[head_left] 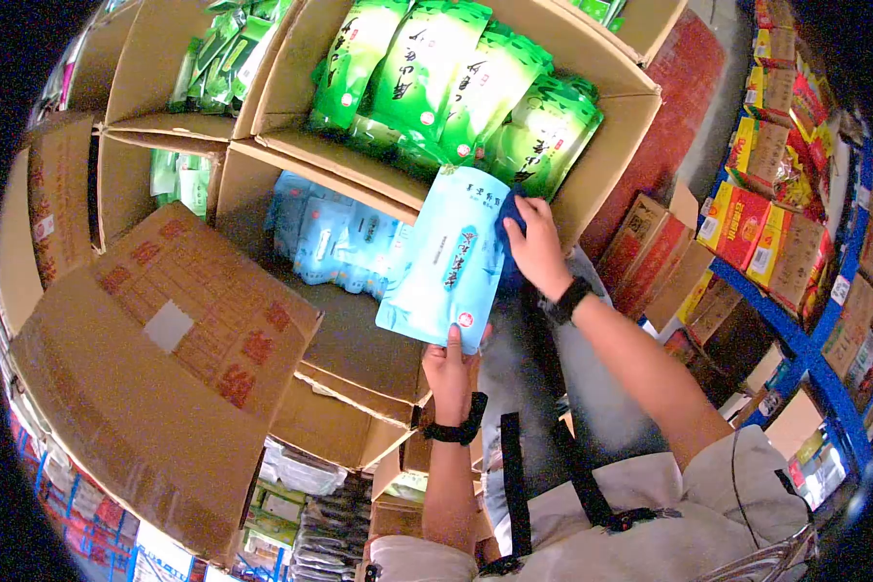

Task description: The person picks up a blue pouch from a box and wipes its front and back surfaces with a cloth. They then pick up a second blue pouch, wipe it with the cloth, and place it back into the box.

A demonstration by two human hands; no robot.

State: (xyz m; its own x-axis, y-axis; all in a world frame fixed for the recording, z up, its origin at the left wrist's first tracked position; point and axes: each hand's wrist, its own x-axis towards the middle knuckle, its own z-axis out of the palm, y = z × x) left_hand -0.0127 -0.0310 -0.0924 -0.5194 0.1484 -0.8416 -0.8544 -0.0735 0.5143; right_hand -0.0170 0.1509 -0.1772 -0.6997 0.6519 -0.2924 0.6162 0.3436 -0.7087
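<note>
Evidently I have the light-blue pouch (443, 257) raised before the open cartons (611, 126), the left hand (446, 373) pinching its bottom edge, the right hand (540, 247) gripping a dark blue cloth (511, 266) (cloth, I think) against its side. A loosened pinch could let it slip.

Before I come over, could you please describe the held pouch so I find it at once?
Find the large open cardboard box of green pouches. Below them in view, the left hand and right hand hold a light-blue pouch. Unlike the blue pouches inside the lower box, only this one is held.
</note>
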